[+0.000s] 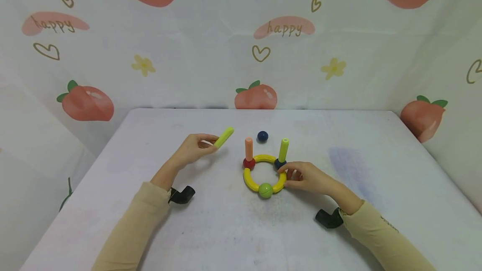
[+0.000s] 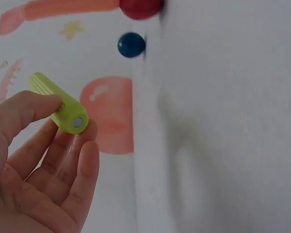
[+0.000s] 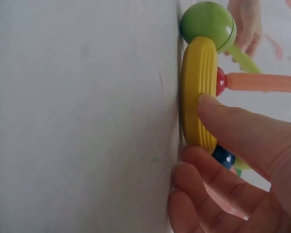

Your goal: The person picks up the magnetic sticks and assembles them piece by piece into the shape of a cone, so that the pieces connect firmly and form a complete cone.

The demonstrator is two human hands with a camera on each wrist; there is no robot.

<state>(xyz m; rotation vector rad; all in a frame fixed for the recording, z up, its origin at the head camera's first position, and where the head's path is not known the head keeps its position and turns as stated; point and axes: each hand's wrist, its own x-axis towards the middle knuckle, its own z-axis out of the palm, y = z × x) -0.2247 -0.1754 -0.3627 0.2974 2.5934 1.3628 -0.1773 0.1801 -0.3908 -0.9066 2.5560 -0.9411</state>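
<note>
My left hand [image 1: 196, 149] is raised over the table and pinches a lime-green magnetic rod [image 2: 58, 104] between thumb and fingers. A silvery disc shows in the rod's near end. On the table lies a ring of yellow curved bars [image 1: 251, 182] joined by a red ball [image 1: 249, 163], a dark blue ball [image 1: 279, 164] and a green ball [image 1: 265, 190]. An orange rod [image 1: 249, 149] stands on the red ball, another lime-green rod [image 1: 284, 150] on the blue one. At the ring's right side my right hand [image 1: 310, 178] holds the right yellow curved bar [image 3: 199, 97], its thumb against the outer face.
A loose dark blue ball [image 1: 262, 136] sits behind the ring. The white table [image 1: 241, 237] meets a patterned cloth [image 1: 203, 53] at the back. A black curved piece [image 1: 182, 195] sticks out by the left cuff, and a similar piece [image 1: 329, 218] by the right cuff.
</note>
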